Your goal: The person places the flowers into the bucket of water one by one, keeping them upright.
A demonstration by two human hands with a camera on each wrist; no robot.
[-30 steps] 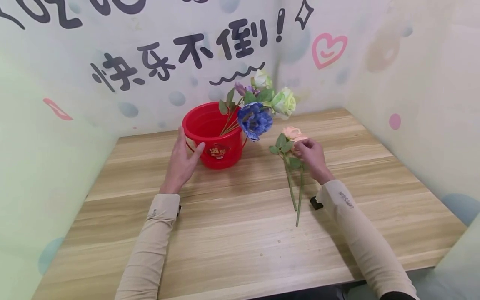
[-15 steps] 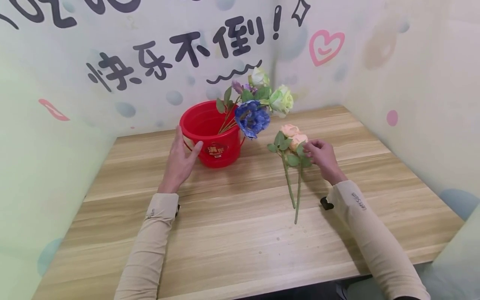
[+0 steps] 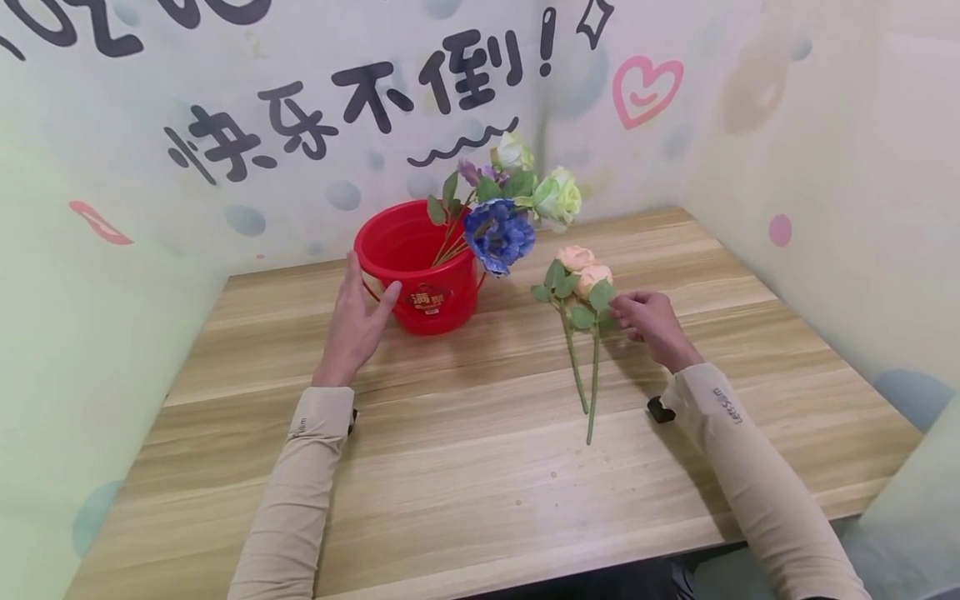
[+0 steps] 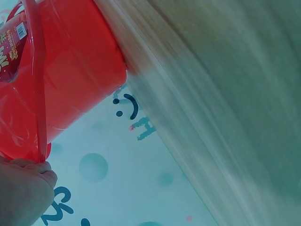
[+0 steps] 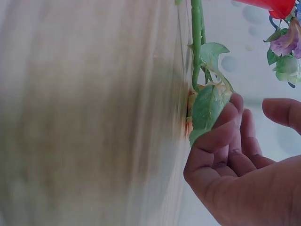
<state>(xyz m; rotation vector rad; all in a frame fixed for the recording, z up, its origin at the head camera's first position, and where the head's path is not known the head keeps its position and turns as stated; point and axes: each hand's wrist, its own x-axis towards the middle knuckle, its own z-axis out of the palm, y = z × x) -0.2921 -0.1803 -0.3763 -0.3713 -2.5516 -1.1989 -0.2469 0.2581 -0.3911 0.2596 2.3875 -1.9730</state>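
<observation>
My left hand rests against the left side of a red bucket, its thumb stretched toward the front of the rim. In the left wrist view, bent fingers show by the bucket's rim and handle. Several artificial flowers lean out to the bucket's right, among them a blue flower and a pale green rose. Two peach roses lie on the table. My right hand is beside their leaves; in the right wrist view, its thumb stands apart from loosely bent fingers near a leaf.
The wood-grain table runs to patterned walls at the back and both sides. The two rose stems point toward the table's front edge. A dark strap shows below the right cuff.
My right hand has drawn back to the right from the peach blooms, which now show fully. My left hand stays at the bucket. The head view has shifted slightly.
</observation>
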